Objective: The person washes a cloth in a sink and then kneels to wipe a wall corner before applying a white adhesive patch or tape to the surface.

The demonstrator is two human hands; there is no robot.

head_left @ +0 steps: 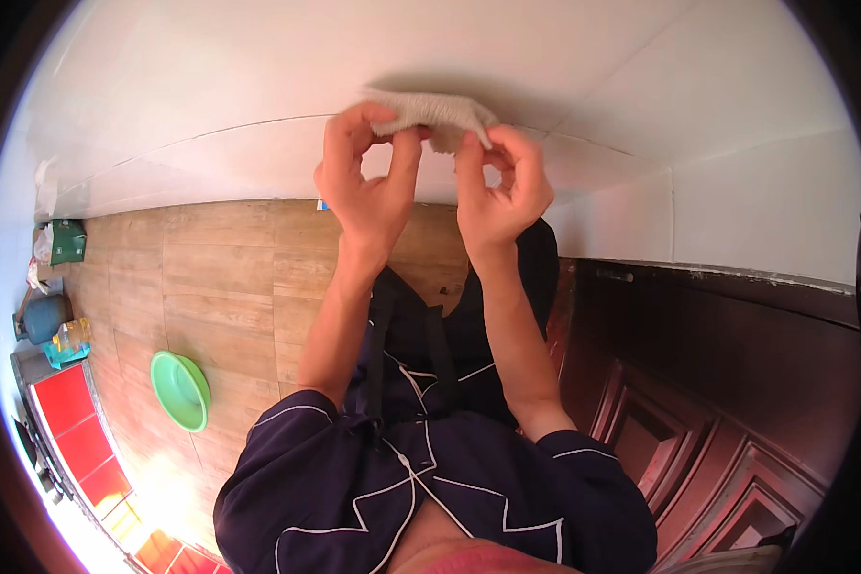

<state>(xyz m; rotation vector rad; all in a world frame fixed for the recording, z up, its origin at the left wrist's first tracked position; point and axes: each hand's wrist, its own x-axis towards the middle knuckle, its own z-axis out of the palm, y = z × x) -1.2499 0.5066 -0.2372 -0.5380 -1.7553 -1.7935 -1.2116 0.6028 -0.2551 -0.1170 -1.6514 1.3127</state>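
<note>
Both my hands are raised in front of me, holding a light grey-beige cloth (426, 105) close to a white tiled wall (230, 77). My left hand (368, 177) pinches the cloth's left end between thumb and fingers. At the other end, my right hand (500, 182) grips a corner the same way. Between the hands the cloth is stretched across, with a fold hanging down in the middle. Its upper edge lies near the wall; whether it touches cannot be made out.
A green plastic basin (180, 390) stands on the wood-look floor (220, 277) at left. Farther left are a blue gas cylinder (46, 318), a green box (67, 241) and a red-fronted cabinet (81, 430). A dark brown panelled door (698, 383) is at right.
</note>
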